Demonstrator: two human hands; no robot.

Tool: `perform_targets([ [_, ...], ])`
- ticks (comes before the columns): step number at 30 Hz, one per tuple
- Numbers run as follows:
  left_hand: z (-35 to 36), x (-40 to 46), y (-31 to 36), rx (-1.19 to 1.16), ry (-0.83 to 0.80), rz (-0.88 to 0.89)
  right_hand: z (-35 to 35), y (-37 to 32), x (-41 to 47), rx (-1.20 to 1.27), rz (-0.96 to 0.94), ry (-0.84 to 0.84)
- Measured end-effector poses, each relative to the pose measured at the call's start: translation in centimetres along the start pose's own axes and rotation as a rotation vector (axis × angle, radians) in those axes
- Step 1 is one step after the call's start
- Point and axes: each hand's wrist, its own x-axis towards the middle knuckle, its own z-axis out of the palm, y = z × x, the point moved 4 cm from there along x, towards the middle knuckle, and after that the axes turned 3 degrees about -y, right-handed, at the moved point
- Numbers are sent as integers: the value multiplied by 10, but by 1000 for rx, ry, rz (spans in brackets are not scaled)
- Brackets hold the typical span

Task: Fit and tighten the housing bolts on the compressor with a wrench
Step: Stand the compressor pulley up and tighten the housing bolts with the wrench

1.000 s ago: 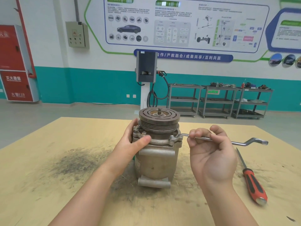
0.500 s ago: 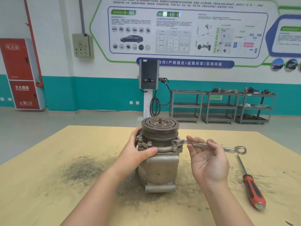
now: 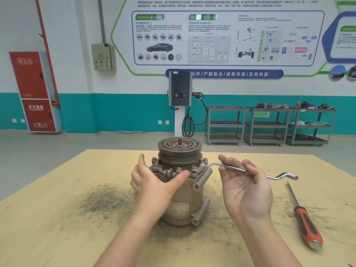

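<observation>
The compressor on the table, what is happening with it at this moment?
A person is tightening housing bolts on the upright grey metal compressor, which stands on the stained wooden table. The left hand steadies its body, thumb across the bolted flange. The right hand holds the offset silver ring wrench with loose fingers, its far end seated on a bolt at the flange's right side. A red-handled screwdriver lies unused to the right.

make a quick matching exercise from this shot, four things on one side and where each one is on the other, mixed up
Things:
1. wrench
2. screwdriver
3. left hand
4. compressor

Places or states:
A. lying on the table, far right
B. standing upright at the table's middle
C. ring end on a housing bolt, shank across the right hand's fingers
D. pressed against the compressor's left side, thumb across the front

Pairs: 1-C, 2-A, 3-D, 4-B
</observation>
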Motion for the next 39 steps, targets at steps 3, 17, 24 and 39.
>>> perform_targets([
  [3,-16,26,-5,-79,-314,28,9,5,-5,-65,-1,-113],
  [17,-5,26,-24,-417,-320,165,14,3,-8,-297,-67,-272],
  [24,-13,22,-18,-492,-124,144,11,2,-5,-359,-90,-248],
  [39,1,23,-26,-208,-271,164,20,-7,33,-416,176,-106],
])
